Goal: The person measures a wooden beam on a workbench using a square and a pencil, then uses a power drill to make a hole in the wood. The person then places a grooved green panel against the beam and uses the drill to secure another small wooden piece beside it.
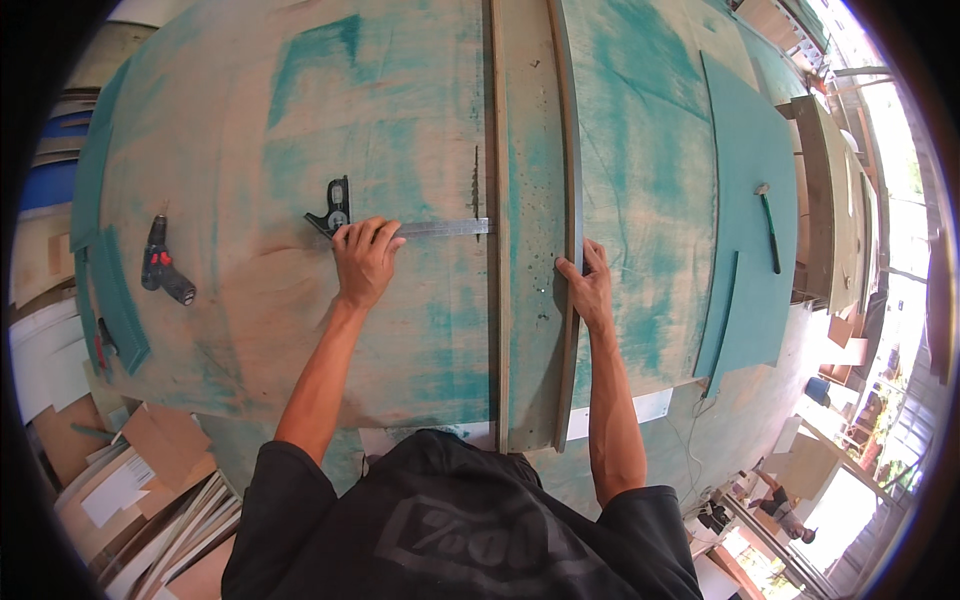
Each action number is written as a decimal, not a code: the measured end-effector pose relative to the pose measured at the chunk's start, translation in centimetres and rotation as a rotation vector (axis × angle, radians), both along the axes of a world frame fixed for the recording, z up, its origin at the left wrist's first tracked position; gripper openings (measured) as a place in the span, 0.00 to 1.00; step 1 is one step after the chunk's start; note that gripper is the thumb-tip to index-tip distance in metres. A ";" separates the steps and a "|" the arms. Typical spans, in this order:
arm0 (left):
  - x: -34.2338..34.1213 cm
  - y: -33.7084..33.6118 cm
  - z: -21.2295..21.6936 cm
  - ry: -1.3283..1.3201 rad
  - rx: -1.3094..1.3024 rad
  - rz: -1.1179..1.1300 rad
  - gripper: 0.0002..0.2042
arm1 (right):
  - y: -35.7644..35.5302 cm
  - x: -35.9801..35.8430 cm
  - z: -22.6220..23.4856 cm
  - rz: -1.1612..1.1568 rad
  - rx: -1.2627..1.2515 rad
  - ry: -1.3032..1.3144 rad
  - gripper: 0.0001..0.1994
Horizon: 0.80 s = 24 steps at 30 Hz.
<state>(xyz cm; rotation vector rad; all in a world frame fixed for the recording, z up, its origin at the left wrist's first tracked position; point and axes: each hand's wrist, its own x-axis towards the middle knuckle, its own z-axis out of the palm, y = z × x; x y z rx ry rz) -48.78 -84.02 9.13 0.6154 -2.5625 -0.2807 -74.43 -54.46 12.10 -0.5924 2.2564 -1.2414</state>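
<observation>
My left hand (pixel 367 258) is closed on a combination square, whose steel blade (pixel 450 228) points right, with its tip against a long wooden strip (pixel 501 330). The square's black head (pixel 338 206) sticks out beyond my fingers on the left. With thumb and fingers, my right hand (pixel 588 285) grips a long metal-edged bar (pixel 571 150) that runs away from me, roughly parallel to the wooden strip. Between strip and bar lies a band of speckled, worn surface (pixel 530 180). A dark mark runs beside the strip near the blade tip.
The worktable (pixel 400 130) is worn teal and tan. A cordless drill (pixel 165 262) lies at left, a hammer (pixel 769 228) on a teal sheet (pixel 745 160) at right. Board offcuts (pixel 170 510) are stacked lower left. Another person (pixel 785 510) is far off at lower right.
</observation>
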 end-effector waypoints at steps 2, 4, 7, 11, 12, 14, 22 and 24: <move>-0.1 -0.1 -0.1 0.008 -0.010 -0.006 0.13 | 0.3 -0.2 -0.5 0.046 -0.023 0.079 0.28; 0.3 -0.2 -0.2 0.009 0.010 -0.002 0.13 | 0.0 0.1 -0.1 0.019 -0.002 0.010 0.28; 0.3 -0.2 -0.1 0.012 0.006 -0.005 0.14 | 0.0 0.3 -0.5 0.019 -0.008 0.022 0.28; 0.5 -0.2 0.1 -0.008 -0.017 -0.002 0.15 | -0.1 0.8 -0.3 0.022 0.022 0.123 0.26; 0.4 -0.1 0.1 -0.021 -0.006 -0.004 0.15 | -0.5 1.1 -0.1 -0.007 0.015 0.126 0.26; 0.4 0.0 0.3 -0.048 0.015 -0.009 0.16 | -0.7 1.4 0.2 -0.043 0.018 0.139 0.25; -0.7 -0.2 0.1 -0.062 -0.036 -0.014 0.15 | -1.2 0.5 -0.4 -0.080 -0.053 0.213 0.22; 0.0 0.0 -0.1 -0.068 -0.020 0.001 0.15 | -1.3 0.4 0.6 -0.067 0.047 0.204 0.20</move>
